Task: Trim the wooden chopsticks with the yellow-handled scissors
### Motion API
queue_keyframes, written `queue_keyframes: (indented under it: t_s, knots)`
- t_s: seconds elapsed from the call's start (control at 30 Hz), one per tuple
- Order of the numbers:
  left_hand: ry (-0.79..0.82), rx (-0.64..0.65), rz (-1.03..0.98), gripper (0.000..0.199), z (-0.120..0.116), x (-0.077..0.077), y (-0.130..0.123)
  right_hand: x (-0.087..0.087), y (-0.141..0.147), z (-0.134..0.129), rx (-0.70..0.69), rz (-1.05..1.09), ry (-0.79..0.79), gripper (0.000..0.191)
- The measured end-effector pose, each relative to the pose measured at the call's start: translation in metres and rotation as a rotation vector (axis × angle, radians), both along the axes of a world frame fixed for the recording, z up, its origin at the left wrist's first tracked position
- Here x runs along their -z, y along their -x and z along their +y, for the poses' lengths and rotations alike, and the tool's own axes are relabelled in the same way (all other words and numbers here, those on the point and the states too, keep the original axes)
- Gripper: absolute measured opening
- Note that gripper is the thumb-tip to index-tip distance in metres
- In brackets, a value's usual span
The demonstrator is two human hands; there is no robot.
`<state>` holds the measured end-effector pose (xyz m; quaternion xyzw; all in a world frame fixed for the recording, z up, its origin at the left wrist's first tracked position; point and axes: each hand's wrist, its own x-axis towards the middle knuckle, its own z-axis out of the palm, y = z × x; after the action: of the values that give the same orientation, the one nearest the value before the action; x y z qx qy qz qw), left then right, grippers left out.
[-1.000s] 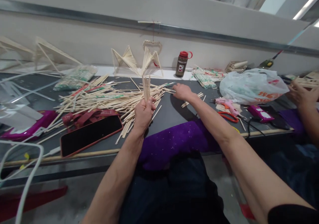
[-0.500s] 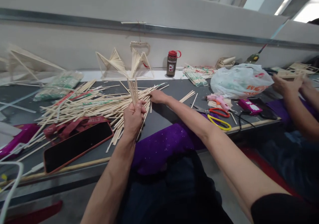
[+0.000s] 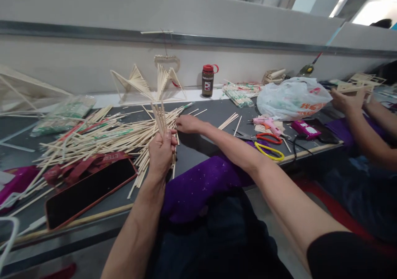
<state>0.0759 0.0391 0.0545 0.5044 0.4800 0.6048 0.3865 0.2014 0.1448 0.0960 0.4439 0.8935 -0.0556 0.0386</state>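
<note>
My left hand [image 3: 161, 149] is wrapped round a small upright bundle of thin wooden sticks [image 3: 159, 118], their tips fanning out above my fist. Just to the right of it, my right hand [image 3: 189, 124] reaches to the right end of a loose pile of wooden sticks [image 3: 124, 136]. Its fingers are curled together at the stick ends; what they pinch, if anything, is hidden. More sticks poke out below my left fist.
Behind the pile stand fan-shaped stick models [image 3: 136, 82] and a bottle [image 3: 207, 80]. A phone [image 3: 91, 192] lies front left. To the right are scissors [image 3: 269, 146], a pink glue gun [image 3: 268, 126] and a plastic bag [image 3: 293, 99]. A co-worker's hands [image 3: 349, 101] work far right.
The view has shifted slightly, so most things sit a little further left. My right hand stays at the sticks, its fingers slightly more curled. My left hand still grips the bundle.
</note>
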Motion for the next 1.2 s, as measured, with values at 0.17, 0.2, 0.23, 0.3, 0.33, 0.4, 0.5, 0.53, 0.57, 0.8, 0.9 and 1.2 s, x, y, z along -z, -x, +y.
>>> queue_keyframes:
  t_s: [0.17,0.2,0.23,0.3,0.33,0.4,0.5,0.53,0.57,0.8,0.9,1.2]
  knots:
    - [-0.018,0.012,-0.043,0.027,0.000,0.001,0.001,0.000,-0.069,-0.009,0.124,-0.160,-0.048,0.026]
    - [-0.020,0.008,-0.054,0.026,0.000,0.001,0.001,0.003,-0.085,-0.011,0.132,-0.182,-0.050,0.026]
    - [-0.017,0.005,-0.068,0.026,-0.001,0.000,0.000,0.005,-0.099,-0.012,0.137,-0.199,-0.049,0.026]
    - [-0.010,0.011,-0.101,0.025,-0.002,-0.005,-0.003,0.011,-0.125,-0.016,0.145,-0.218,-0.049,0.024]
    - [-0.010,0.024,-0.114,0.024,-0.002,-0.008,-0.007,0.013,-0.135,-0.018,0.150,-0.220,-0.051,0.023]
    - [-0.027,0.069,-0.131,0.022,-0.003,-0.018,-0.019,0.018,-0.150,-0.023,0.164,-0.208,-0.063,0.022]
    - [-0.065,0.170,-0.146,0.020,-0.001,-0.035,-0.047,0.023,-0.161,-0.033,0.191,-0.170,-0.100,0.026]
    - [-0.065,0.205,-0.156,0.020,0.000,-0.040,-0.057,0.025,-0.163,-0.037,0.200,-0.158,-0.114,0.028]
    - [-0.057,0.237,-0.168,0.020,0.003,-0.044,-0.067,0.026,-0.165,-0.041,0.208,-0.147,-0.125,0.030]
    - [0.145,0.258,-0.354,0.014,0.027,-0.038,-0.085,0.020,-0.170,-0.046,0.269,-0.127,-0.091,0.029]
    - [0.183,0.164,-0.399,0.012,0.036,-0.033,-0.073,0.006,-0.157,-0.029,0.300,-0.121,-0.033,0.033]
    - [0.202,0.121,-0.473,0.012,0.042,-0.030,-0.059,0.016,-0.045,0.039,0.153,0.071,-0.059,0.032]
